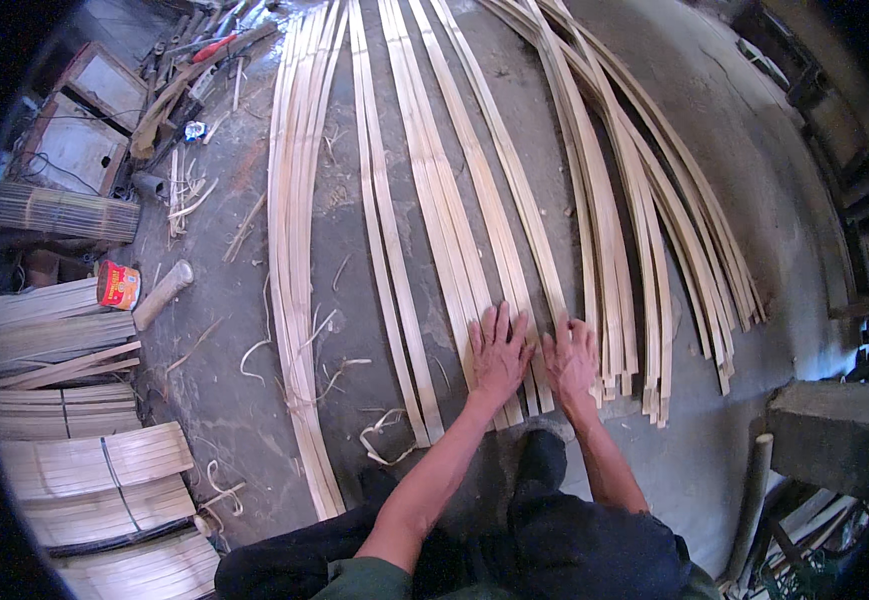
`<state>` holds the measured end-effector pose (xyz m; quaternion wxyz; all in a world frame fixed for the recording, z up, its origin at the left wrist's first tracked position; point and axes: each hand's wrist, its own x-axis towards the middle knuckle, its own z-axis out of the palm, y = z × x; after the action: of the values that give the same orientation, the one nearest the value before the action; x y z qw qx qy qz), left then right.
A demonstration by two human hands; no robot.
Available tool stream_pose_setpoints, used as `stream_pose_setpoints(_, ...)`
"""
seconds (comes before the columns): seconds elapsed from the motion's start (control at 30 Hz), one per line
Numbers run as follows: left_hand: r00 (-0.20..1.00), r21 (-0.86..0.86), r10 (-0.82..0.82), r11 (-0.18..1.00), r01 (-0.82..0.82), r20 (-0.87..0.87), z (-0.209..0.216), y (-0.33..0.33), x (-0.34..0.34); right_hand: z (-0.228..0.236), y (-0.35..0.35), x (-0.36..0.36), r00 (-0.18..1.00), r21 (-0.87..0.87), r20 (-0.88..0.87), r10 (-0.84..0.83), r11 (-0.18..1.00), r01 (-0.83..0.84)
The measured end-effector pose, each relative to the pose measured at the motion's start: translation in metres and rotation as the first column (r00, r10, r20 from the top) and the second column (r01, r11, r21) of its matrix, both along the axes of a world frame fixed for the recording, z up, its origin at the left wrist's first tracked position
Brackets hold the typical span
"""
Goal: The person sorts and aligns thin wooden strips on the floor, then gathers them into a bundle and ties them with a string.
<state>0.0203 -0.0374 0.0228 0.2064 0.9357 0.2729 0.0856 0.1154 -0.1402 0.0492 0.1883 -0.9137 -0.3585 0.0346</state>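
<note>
Long pale split-bamboo strips lie lengthwise over the grey floor in front of me, fanned into several groups. My left hand (501,352) rests palm down, fingers stretched, on the near part of the middle strips (444,190). Just right of it, my right hand (570,360) is lowered with bent, slightly parted fingers over the near part of a narrow strip (519,190). It covers that part of the strip. A thicker group of strips (604,230) lies close beside my right hand. Farther left are a pair of strips (379,215) and a wider band of strips (292,200).
Tied bundles of slats (94,462) are stacked at the left. Above them are a red and yellow tub (118,285) and a short round pole piece (164,293). Thin shavings (186,195) litter the floor. A concrete block (839,425) stands at the right.
</note>
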Motion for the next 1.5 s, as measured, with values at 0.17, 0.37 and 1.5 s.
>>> stream_pose_setpoints(0.17, 0.997, 0.035, 0.005, 0.999, -0.003, -0.074, 0.002, -0.005, 0.004, -0.008, -0.014, 0.017, 1.000, -0.046, 0.004, -0.017, 0.999, 0.017)
stream_pose_setpoints(0.37, 0.997, 0.138, -0.011, 0.990, 0.021, -0.073, -0.017, -0.009, 0.001, 0.011, -0.011, 0.008, 0.986, 0.009, -0.127, -0.103, 0.994, 0.105)
stream_pose_setpoints(1.5, 0.998, 0.020, -0.040, 0.999, 0.041, -0.040, -0.007, -0.010, 0.001, 0.026, -0.058, -0.052, 0.893, 0.097, -0.437, -0.107, 0.982, 0.165)
